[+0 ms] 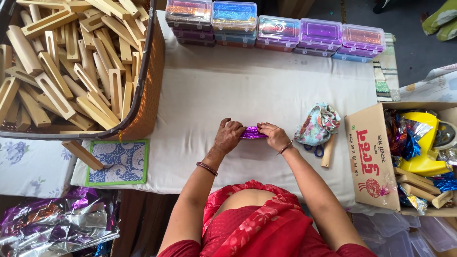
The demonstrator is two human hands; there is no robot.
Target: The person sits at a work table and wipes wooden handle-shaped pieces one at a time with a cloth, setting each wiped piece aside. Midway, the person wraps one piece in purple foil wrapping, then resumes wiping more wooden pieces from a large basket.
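Left hand and right hand pinch the purple foil-wrapped piece on the bench, fingers closed on its ends — thin, crinkly, slippery-looking wrap, best held by the ends.

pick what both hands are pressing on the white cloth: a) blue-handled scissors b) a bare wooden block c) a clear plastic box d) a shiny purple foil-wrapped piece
d: the left hand and right hand meet on a shiny purple foil-wrapped piece lying on the white cloth.
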